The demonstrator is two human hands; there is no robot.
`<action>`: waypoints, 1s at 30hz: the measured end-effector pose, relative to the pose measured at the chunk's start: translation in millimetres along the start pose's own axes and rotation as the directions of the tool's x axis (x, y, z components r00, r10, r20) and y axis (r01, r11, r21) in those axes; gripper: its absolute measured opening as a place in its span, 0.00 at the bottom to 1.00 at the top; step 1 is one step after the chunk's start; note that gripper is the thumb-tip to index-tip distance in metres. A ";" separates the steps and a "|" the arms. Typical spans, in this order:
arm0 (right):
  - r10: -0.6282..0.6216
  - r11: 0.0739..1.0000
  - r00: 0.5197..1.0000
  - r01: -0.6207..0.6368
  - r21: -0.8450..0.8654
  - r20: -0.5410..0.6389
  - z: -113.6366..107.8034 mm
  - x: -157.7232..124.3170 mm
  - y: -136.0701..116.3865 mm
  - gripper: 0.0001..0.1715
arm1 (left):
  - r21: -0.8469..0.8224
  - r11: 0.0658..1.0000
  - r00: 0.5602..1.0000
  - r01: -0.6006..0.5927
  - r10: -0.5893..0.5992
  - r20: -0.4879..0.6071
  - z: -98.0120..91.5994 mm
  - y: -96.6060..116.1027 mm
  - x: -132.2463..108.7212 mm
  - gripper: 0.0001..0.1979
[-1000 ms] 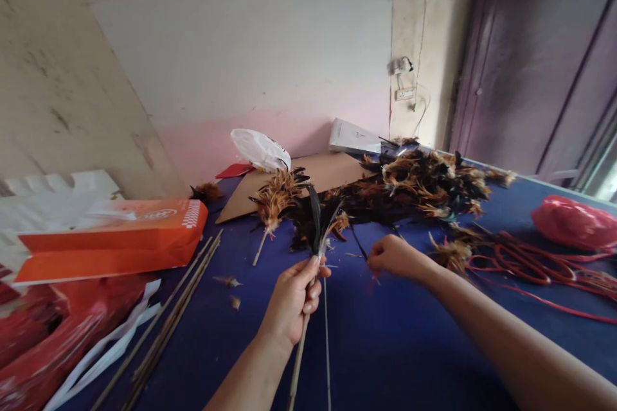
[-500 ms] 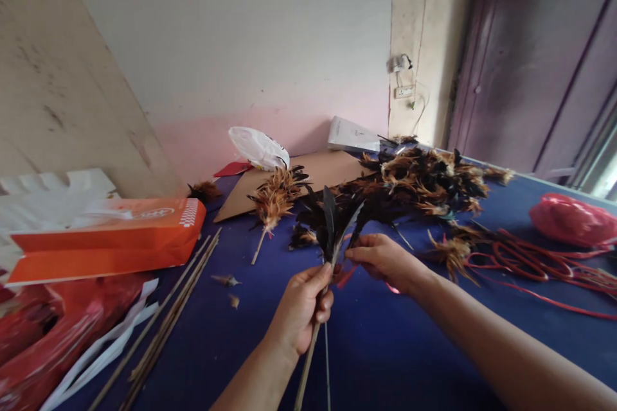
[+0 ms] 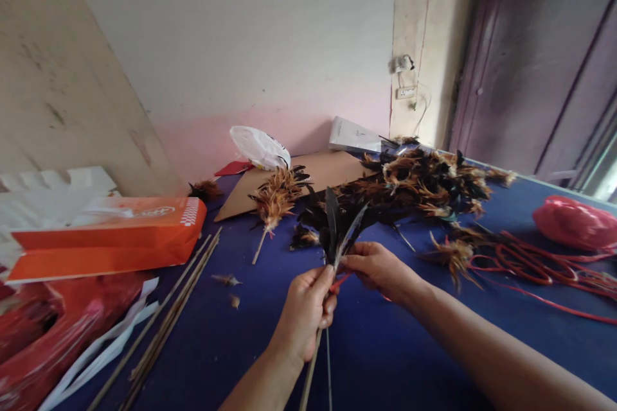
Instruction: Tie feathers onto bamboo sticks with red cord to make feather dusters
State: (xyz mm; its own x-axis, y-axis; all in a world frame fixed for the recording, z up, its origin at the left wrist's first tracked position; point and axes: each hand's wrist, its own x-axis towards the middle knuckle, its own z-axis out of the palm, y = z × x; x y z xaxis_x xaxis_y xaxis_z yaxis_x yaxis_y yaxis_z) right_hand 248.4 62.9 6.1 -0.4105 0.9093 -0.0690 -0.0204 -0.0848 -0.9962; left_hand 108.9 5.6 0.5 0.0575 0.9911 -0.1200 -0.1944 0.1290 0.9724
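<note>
My left hand (image 3: pixel 306 311) is closed round a thin wooden stick (image 3: pixel 311 369) whose top carries a small bunch of black feathers (image 3: pixel 337 225). My right hand (image 3: pixel 378 266) is pinched at the base of those feathers, just right of the left thumb, with a red string (image 3: pixel 343 280) running between the two hands. Both hands hover above the blue table (image 3: pixel 385 347). Behind them lies a big heap of black and brown feathers (image 3: pixel 414 186).
A finished feather stick (image 3: pixel 274 199) rests on cardboard (image 3: pixel 318 170). Bare sticks (image 3: pixel 168 321) lie left, beside an orange box (image 3: pixel 110 237) and red bags (image 3: pixel 48 327). Red cord (image 3: pixel 540 263) and a red bag (image 3: pixel 573 221) sit right. White bags stand by the wall.
My right hand came back from the feather heap to the stick's top with a feather. Both hands and the stick shifted slightly right and lower.
</note>
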 end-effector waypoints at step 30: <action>0.127 0.978 0.992 -0.122 -0.167 0.018 -32.2 6.1 -1.1 0.25 | -0.307 0.947 0.995 0.093 -0.081 0.051 -12.2 8.1 9.1 0.09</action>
State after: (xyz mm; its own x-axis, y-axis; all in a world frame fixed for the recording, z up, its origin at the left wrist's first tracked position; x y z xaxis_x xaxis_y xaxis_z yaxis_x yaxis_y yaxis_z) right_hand 275.3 81.7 5.1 -0.4261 0.8836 -0.1941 0.1824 -0.1262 -0.9751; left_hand 96.0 16.1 4.9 0.1227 0.9744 -0.1882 -0.4790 0.2242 0.8487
